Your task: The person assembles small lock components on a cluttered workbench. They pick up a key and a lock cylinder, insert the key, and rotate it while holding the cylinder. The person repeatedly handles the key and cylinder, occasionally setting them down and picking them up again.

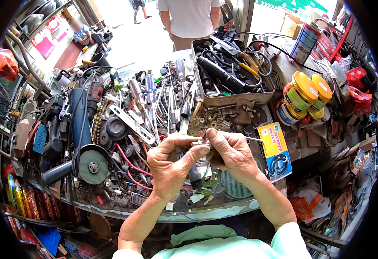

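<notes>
Over the cluttered workbench, my left hand (171,160) and my right hand (235,156) meet fingertip to fingertip. Both pinch a small metal piece (203,140), too small and too covered by the fingers to name. A thin metal rod (253,139) shows beside the right hand's knuckles; whether that hand holds it, I cannot tell. Below the fingers lies a dark cylindrical handle (195,177) among loose bits. To the right of my right hand lies a yellow and blue patch box (275,151).
An angle grinder (93,166) lies at left beside a cordless drill (56,134). Screwdrivers and other loose tools (154,99) crowd the middle. A metal tin (232,100) full of tools stands at the back, with yellow-lidded cans (303,90) to its right. A person (189,19) stands beyond the bench.
</notes>
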{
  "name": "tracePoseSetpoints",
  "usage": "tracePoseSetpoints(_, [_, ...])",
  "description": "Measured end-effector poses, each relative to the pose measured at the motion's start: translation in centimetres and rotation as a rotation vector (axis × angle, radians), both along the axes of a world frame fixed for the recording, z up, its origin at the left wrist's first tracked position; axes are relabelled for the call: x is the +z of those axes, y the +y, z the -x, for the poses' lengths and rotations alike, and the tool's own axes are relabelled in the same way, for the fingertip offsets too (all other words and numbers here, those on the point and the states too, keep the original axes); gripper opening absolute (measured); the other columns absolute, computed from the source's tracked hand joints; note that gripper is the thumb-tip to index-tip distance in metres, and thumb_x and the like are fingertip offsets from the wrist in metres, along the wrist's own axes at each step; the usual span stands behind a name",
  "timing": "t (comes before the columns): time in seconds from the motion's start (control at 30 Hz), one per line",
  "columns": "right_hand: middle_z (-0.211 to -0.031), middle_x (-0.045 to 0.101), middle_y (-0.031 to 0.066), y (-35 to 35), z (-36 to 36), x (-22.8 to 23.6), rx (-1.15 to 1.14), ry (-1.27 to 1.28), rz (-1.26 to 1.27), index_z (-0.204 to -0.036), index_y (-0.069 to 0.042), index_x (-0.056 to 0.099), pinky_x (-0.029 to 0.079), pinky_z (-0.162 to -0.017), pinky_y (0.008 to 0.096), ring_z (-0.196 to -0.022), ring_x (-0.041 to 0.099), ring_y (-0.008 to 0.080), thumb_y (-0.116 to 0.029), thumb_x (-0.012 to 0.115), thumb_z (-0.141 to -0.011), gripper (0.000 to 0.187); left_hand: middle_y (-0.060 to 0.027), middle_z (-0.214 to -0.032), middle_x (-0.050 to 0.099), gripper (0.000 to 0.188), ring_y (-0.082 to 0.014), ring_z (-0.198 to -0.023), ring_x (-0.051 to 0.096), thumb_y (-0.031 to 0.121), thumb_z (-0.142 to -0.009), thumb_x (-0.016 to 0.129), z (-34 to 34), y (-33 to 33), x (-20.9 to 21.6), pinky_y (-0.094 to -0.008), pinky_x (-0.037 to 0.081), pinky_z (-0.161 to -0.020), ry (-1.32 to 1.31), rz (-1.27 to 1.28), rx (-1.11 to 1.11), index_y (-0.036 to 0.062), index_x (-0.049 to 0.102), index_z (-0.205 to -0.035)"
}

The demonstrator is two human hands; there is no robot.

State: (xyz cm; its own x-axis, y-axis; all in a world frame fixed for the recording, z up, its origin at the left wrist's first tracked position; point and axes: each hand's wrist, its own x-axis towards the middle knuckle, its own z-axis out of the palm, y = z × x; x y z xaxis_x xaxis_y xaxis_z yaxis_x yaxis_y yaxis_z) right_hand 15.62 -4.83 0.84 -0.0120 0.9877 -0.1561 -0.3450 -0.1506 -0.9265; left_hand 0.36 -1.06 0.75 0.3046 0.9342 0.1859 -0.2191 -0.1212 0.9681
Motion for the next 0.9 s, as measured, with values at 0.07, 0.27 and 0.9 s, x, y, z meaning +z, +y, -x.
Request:
tracePoseSetpoints(0.07, [-0.064,0.057,-0.0017,-0.1,0.0,0.3,-0.009,0.005,0.051,-0.073,-0.004,0.062,0.036,-0.047,0.0179,-0.053,0.047,0.0023,-0.04,0.052,-0.096,0.044,-0.0061,-0.082,0.068,0.017,-0.0079,-0.073,0.062,0.003,-0.078,0.075,-0.1,-0.1,-0.2,-0.0213,0.051,-0.069,0.013,-0.046,0.016,-0.0017,0.066,-0.092])
tracePoseSetpoints(0.27, [-0.066,0.056,-0.0032,0.0,-0.1,0.9,-0.024,-0.083,-0.066,-0.08,-0.004,0.062,0.032,-0.045,0.0175,-0.054,0.046,0.0013,-0.032,0.055,-0.096,0.033,-0.0061,-0.082,0.067,0.017,-0.0086,-0.074,0.062,0.003,-0.078,0.075,0.0,0.0,-0.3,-0.0217,0.051,-0.068,0.055,-0.045,0.047,-0.0019,0.066,-0.092])
tracePoseSetpoints(0.9, [-0.068,0.059,-0.0032,0.1,-0.4,0.3,0.021,0.061,-0.045,-0.088,-0.005,0.062,0.029,-0.044,0.0158,-0.052,0.041,-0.0012,-0.028,0.057,-0.095,0.024,-0.0077,-0.102,0.059,0.031,-0.0102,-0.087,0.059,-0.004,-0.078,0.071,0.0,0.6,-0.5,-0.0212,0.049,-0.075,-0.091,-0.144,-0.106,-0.002,0.064,-0.109])
